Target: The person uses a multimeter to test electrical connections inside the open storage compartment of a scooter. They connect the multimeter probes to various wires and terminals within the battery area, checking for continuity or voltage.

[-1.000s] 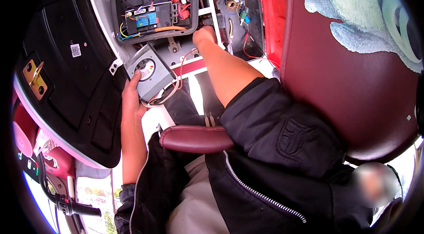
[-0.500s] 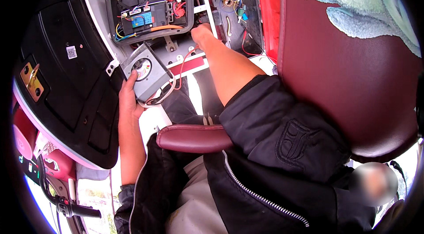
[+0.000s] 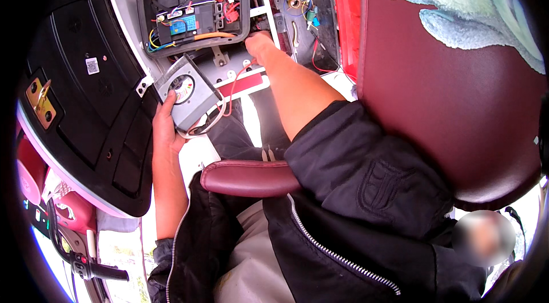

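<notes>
My left hand (image 3: 166,123) grips a grey metal tester (image 3: 191,103) with a round dial gauge, thumb on its front face. A grey cable loops from the tester's lower end, and a red test lead (image 3: 231,92) runs up to my right hand. Reaching forward, my right hand (image 3: 260,45) is closed at the lower right corner of an open black compartment (image 3: 140,17); its fingertips are hidden. Inside that compartment sits a control box with a blue label (image 3: 183,24), among coloured wires, red connectors (image 3: 231,14) and a thick orange cable (image 3: 214,35).
To the right of my right hand lies a dark housing (image 3: 326,34) with exposed wiring, beside a red lens panel (image 3: 347,28). A large black lid (image 3: 86,108) stands open at left. A maroon seat (image 3: 434,108) fills the right, with an armrest (image 3: 251,179) before me.
The view has shifted very slightly. Both hands stay in nearly the same places, the left still on the tester and the right still by the compartment's corner.
</notes>
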Tool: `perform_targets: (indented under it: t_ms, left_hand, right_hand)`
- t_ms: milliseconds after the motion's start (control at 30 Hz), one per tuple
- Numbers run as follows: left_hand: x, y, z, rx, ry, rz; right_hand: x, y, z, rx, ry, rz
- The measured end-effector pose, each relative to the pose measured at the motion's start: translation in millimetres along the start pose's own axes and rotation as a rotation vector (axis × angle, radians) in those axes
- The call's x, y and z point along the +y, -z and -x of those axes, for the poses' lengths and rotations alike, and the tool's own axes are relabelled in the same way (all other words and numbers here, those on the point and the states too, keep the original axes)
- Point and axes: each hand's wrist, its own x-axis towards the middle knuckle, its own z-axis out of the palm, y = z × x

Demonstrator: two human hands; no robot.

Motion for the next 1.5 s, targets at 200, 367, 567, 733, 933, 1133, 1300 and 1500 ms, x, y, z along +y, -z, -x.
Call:
perform_targets:
  t_ms: [200,367,567,733,933,1133,1300,1500]
  left_hand:
    - [-0.4,-4.5,-2.4,0.004,-0.008,-0.002]
    - [0.7,-7.9,3.4,0.02,-0.034,-0.006]
    - [0.6,-7.2,4.2,0.033,-0.047,0.013]
    - [4.3,-23.9,1.0,0.021,-0.06,-0.013]
    - [-3.0,-5.8,3.2,-0.002,-0.089,0.058]
    - [-0.3,-7.3,6.2,-0.011,-0.088,0.053]
    - [-2.4,-1.6,2.5,-0.025,-0.096,0.056]
    - [-3.0,1.3,3.0,-0.048,-0.067,0.107]
  right_hand:
    - [13.8,-19.1,-22.9,-0.02,-0.008,0.205]
    - [-5.6,4.5,1.6,-0.061,0.033,0.501]
    - [-12.8,10.0,7.3,-0.133,0.19,0.859]
    - [46.2,-28.8,-67.2,-0.165,-0.161,0.422]
    - [-30.6,13.7,16.8,0.238,-0.517,-0.364]
    - [-20.2,7.9,13.3,0.263,-0.401,-0.224]
    - [-16.8,6.2,9.5,0.19,-0.275,-0.054]
    - [-5.7,-5.6,-6.6,0.184,-0.24,-0.021]
